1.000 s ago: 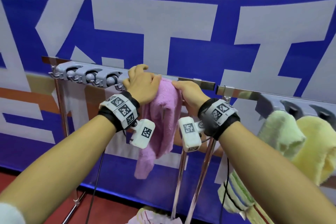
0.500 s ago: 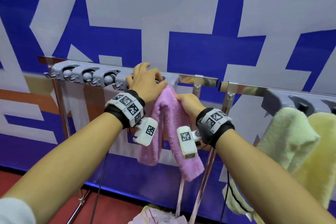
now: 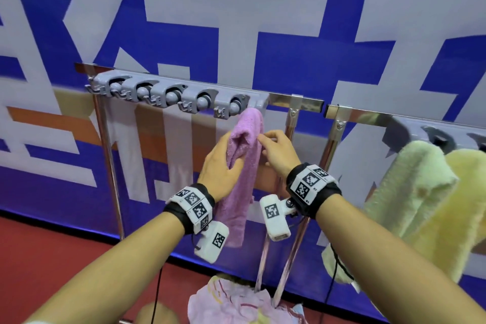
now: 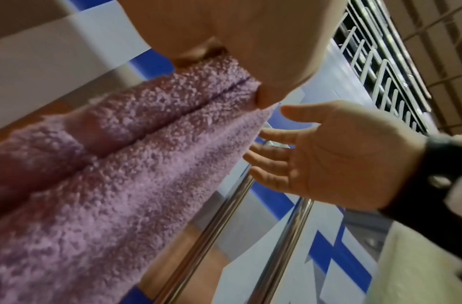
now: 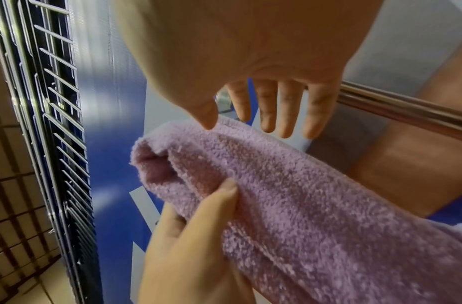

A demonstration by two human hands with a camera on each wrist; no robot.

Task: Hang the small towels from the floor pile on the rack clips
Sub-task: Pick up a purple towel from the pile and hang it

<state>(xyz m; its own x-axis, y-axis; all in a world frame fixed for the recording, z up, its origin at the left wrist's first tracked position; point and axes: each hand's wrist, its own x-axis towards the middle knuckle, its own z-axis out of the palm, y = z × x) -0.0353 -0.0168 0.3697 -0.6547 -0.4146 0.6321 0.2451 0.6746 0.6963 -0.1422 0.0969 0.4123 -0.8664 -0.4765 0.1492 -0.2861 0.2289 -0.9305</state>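
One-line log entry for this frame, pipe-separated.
step: pink towel top tucked at end clip | left hand grips towel | right hand open, fingertips beside it | floor pile remains

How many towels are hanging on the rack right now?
3: the purple towel on the left bar's rightmost clip, the green towel and the yellow towel at far right. More may hang beyond the frame's right edge.

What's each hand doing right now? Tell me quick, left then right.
Left hand: grips the purple towel, thumb and fingers curled round it.
Right hand: open, fingers straight, thumb tip touching the towel.
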